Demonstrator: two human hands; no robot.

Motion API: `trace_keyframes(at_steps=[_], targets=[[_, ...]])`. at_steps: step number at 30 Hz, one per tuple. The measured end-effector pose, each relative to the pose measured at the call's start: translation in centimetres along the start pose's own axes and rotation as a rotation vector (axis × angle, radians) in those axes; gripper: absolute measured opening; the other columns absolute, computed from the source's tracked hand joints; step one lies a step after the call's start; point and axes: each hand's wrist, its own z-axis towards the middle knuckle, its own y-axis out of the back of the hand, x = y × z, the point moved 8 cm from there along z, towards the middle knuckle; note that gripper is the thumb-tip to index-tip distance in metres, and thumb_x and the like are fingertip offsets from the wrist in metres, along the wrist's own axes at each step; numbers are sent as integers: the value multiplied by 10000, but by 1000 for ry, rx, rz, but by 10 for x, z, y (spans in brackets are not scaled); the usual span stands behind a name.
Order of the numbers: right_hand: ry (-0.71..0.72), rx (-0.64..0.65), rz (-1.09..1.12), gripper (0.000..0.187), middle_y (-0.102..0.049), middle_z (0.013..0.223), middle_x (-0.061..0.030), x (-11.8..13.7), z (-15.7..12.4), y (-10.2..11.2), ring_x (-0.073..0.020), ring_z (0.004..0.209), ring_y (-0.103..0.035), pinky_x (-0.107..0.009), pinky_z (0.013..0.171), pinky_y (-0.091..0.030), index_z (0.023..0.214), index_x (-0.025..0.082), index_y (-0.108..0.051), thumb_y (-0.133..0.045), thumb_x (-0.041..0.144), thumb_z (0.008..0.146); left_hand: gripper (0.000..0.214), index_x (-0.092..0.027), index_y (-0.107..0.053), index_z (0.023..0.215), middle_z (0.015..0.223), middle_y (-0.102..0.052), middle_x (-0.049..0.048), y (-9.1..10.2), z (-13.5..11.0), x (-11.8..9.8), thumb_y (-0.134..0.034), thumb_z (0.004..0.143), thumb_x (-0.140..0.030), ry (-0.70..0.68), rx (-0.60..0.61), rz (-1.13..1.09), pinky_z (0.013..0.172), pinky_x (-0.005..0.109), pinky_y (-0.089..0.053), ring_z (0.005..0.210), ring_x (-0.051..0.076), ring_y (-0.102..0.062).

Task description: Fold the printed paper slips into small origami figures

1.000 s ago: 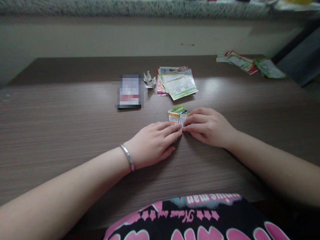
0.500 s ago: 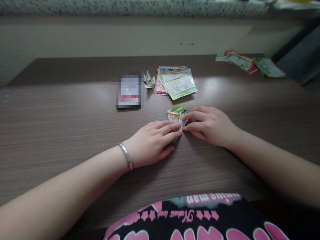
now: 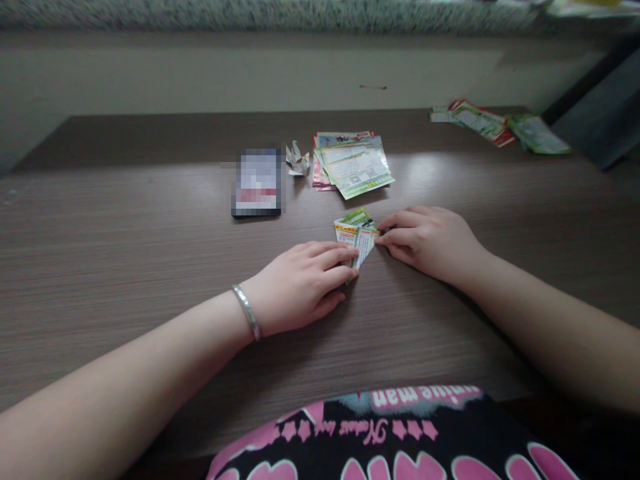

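A small folded paper (image 3: pixel 364 248), printed in green, white and orange, lies on the desk in front of me, tapering to a point towards my body. My left hand (image 3: pixel 313 283) rests with its fingers laid flat across the paper's lower left part, hiding some of it. At the paper's right corner, the fingertips of my right hand (image 3: pixel 427 237) are drawn together and pinch the edge. Part of the right thumb is hidden under the fingers.
Beyond the hands lies a stack of printed leaflets (image 3: pixel 357 167). Left of it stand a crumpled-looking folded paper piece (image 3: pixel 298 160) and a phone-like dark slab (image 3: pixel 257 183), its face blurred. More paper strips (image 3: pixel 483 122) lie at the desk's far right edge, near the wall.
My right hand has slid rightwards and slightly away from me, from the paper's middle to its right corner, uncovering more print. My left hand has barely shifted.
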Motion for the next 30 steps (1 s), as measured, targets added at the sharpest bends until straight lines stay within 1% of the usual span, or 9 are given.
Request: trace_keyframes(at_steps=[3,7,10,13,17,22,24,27,30], targets=[[-19,12,-25,200,-719,1027,-5,-4,0,-2,-200,869,-608,-335,657,-388,902,266,-743,-543,272,898,271,-198,-629,1140,1358,-545,99,1,0,0,-508,904,-254,-8,-1,-8,1059,442,-442,1242,251,-518],[-47,13,-51,187,-719,1009,0,-9,-1,-3,-205,846,-605,-338,621,-369,917,267,-741,-558,273,883,250,-203,-643,1105,1322,-570,79,2,0,-1,-497,910,-261,-3,3,1,1044,422,-460,1217,247,-534],[-54,16,-69,190,-719,991,-3,-10,-1,-3,-207,833,-602,-340,612,-366,913,263,-740,-552,279,888,241,-196,-652,1080,1308,-574,82,2,-1,-1,-490,911,-258,-7,8,7,1034,414,-467,1205,250,-539],[-26,21,-82,201,-714,1021,-18,-5,-1,-2,-213,856,-602,-346,636,-384,925,242,-733,-534,254,895,237,-193,-655,1069,1307,-571,90,2,-2,-1,-489,911,-255,-11,9,4,1034,415,-466,1204,252,-538],[26,0,-80,232,-709,1057,-34,5,-3,2,-228,913,-600,-362,698,-417,970,222,-719,-493,225,915,254,-198,-645,1100,1324,-559,93,1,-2,0,-483,914,-261,-8,15,-2,1041,427,-457,1217,255,-529],[83,-31,20,235,-715,1033,-43,16,-3,3,-250,995,-589,-374,797,-459,949,198,-718,-488,231,918,284,-198,-614,1158,1349,-546,98,0,-2,-1,-486,918,-279,-20,29,-27,1064,431,-436,1240,249,-518],[132,-47,78,230,-715,1035,-42,23,-2,4,-247,1017,-585,-373,834,-468,943,191,-717,-491,220,911,286,-195,-608,1162,1357,-543,94,0,-2,-1,-497,912,-280,-21,35,-35,1069,424,-433,1244,246,-517],[198,-42,176,227,-710,1025,-53,32,-2,3,-219,974,-599,-353,840,-486,937,181,-714,-491,201,900,327,-162,-584,1181,1352,-551,100,1,-1,1,-539,883,-289,-5,39,-45,1076,401,-429,1238,243,-522],[209,-26,230,222,-704,1009,-65,36,-1,3,-209,948,-609,-347,825,-498,924,175,-713,-495,187,889,398,-131,-543,1230,1320,-576,108,3,-1,3,-561,862,-281,16,26,-56,1063,379,-442,1211,237,-544]])
